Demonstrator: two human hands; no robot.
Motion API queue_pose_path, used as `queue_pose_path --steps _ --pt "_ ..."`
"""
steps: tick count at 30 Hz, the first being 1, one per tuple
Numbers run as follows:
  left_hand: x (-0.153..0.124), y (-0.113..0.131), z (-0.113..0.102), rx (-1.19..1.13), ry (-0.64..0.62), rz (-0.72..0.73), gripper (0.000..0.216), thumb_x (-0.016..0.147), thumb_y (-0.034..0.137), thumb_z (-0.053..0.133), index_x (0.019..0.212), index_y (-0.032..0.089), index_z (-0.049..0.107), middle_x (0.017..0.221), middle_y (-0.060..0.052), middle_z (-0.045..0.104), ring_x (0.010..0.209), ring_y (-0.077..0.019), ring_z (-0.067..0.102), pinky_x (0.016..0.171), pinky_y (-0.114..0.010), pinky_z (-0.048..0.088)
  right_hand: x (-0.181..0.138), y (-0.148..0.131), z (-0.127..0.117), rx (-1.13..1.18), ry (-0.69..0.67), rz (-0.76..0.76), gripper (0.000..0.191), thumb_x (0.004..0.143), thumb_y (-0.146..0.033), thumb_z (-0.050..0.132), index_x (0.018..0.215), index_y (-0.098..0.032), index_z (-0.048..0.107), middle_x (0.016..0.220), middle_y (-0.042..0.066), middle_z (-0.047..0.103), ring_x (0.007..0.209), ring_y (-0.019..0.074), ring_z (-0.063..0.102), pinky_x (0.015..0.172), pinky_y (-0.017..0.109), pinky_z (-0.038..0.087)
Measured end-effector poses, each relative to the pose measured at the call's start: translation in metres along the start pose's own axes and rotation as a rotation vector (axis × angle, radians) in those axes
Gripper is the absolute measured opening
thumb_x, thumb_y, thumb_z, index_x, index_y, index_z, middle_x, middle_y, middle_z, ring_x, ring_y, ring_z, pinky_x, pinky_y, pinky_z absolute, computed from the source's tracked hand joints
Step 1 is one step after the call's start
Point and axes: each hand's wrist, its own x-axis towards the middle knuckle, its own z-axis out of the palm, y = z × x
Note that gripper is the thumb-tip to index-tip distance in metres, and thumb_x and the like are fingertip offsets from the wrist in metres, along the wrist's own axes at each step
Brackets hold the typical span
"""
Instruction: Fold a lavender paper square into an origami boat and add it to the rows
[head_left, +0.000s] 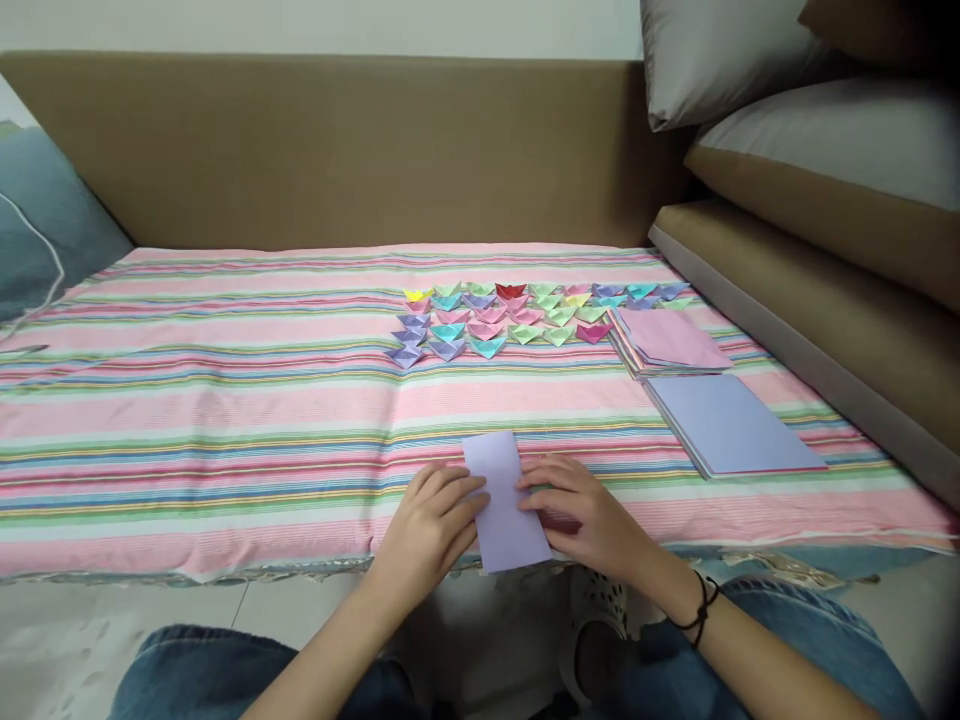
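Observation:
A lilac sheet of paper (pixel 507 505), folded into a narrow upright rectangle, lies near the front edge of the striped cloth. Its left edge is held by my left hand (pixel 429 522), with the fingertips over the paper and the thumb lower down. My right hand (pixel 589 518) has its curved fingers on the opposite edge, the thumb near the lower right corner. Beyond the paper, several small folded paper boats (pixel 489 347) in many colours stand in rows. The paper's underside is hidden.
To the right lie a stack of pale blue paper (pixel 739 425) and a stack of pink paper (pixel 671 338). Cushions (pixel 832 160) are piled along the right side. A brown backrest (pixel 360 150) closes off the far side. A white cable (pixel 52 255) runs at the left.

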Motion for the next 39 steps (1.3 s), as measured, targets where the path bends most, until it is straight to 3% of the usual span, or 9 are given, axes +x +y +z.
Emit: queue_pose_path --steps 6,12,14,21,26,29,31,34,39 --pt "-0.007 -0.002 0.003 -0.032 0.061 -0.066 0.028 0.086 0.02 0.054 0.112 0.026 0.063 0.114 -0.006 0.066 0.11 -0.0258 0.052 0.094 -0.046 0.039 -0.003 0.007 0.003 -0.064 0.031 0.061 0.031 0.079 -0.015 0.06 0.109 -0.024 0.064 0.107 0.009 0.064 0.103 0.025 0.055 0.087 0.044 0.046" --pt "0.003 0.004 0.013 -0.09 0.215 -0.323 0.015 0.085 0.025 0.058 0.076 0.024 0.071 0.105 -0.006 0.063 0.101 -0.0249 0.049 0.082 -0.042 0.041 0.009 0.005 0.008 0.026 0.167 0.187 0.01 0.081 -0.021 0.062 0.079 -0.024 0.071 0.086 0.006 0.065 0.092 0.0242 0.055 0.079 0.042 0.047" --pt "0.007 0.005 0.017 -0.104 0.255 -0.409 0.02 0.084 0.028 0.059 0.068 0.024 0.07 0.102 -0.005 0.062 0.097 -0.0241 0.049 0.08 -0.041 0.041 0.013 0.004 0.01 0.04 0.204 0.256 0.014 0.08 -0.022 0.064 0.067 -0.024 0.07 0.079 0.005 0.064 0.089 0.0239 0.054 0.077 0.041 0.046" --pt "0.016 0.006 0.023 -0.075 0.286 -0.563 0.022 0.083 0.031 0.059 0.064 0.023 0.067 0.095 -0.005 0.061 0.09 -0.0235 0.048 0.075 -0.04 0.036 0.02 0.002 0.019 0.045 0.28 0.443 0.022 0.079 -0.025 0.066 0.057 -0.022 0.063 0.071 0.005 0.063 0.086 0.0245 0.052 0.075 0.041 0.044" --pt "0.018 0.005 0.024 -0.016 0.268 -0.574 0.021 0.082 0.029 0.059 0.063 0.02 0.059 0.092 -0.005 0.061 0.088 -0.0238 0.049 0.074 -0.039 0.036 0.024 0.003 0.024 -0.023 0.289 0.465 0.026 0.08 -0.027 0.063 0.055 -0.021 0.058 0.069 0.005 0.061 0.084 0.0241 0.05 0.073 0.041 0.043" --pt "0.017 0.007 0.024 0.077 0.308 -0.512 0.003 0.081 0.024 0.06 0.08 0.021 0.06 0.098 -0.007 0.063 0.091 -0.0252 0.053 0.076 -0.041 0.038 0.026 0.003 0.026 -0.058 0.283 0.479 0.029 0.08 -0.026 0.063 0.053 -0.021 0.055 0.068 0.005 0.06 0.082 0.0233 0.049 0.071 0.04 0.042" --pt "0.019 0.01 0.026 0.155 0.333 -0.329 0.016 0.08 0.019 0.061 0.096 0.023 0.061 0.104 -0.007 0.066 0.1 -0.0266 0.055 0.085 -0.043 0.038 0.028 0.002 0.026 -0.068 0.274 0.483 0.03 0.081 -0.026 0.062 0.053 -0.021 0.054 0.067 0.005 0.059 0.08 0.0228 0.049 0.07 0.039 0.042" --pt "0.024 0.014 0.031 0.214 0.262 -0.062 0.032 0.08 0.019 0.061 0.113 0.019 0.059 0.117 -0.008 0.065 0.118 -0.0273 0.051 0.099 -0.04 0.036 0.029 0.001 0.026 -0.076 0.268 0.479 0.03 0.082 -0.024 0.061 0.053 -0.02 0.053 0.066 0.004 0.058 0.078 0.0219 0.049 0.07 0.039 0.042" --pt "0.031 0.013 0.041 0.344 0.148 -0.05 0.04 0.088 0.027 0.05 0.121 0.005 0.054 0.127 -0.014 0.058 0.122 -0.028 0.049 0.099 -0.039 0.041 0.031 -0.002 0.024 -0.109 0.24 0.486 0.027 0.081 -0.018 0.06 0.056 -0.019 0.054 0.067 0.002 0.056 0.079 0.0201 0.049 0.07 0.037 0.042"
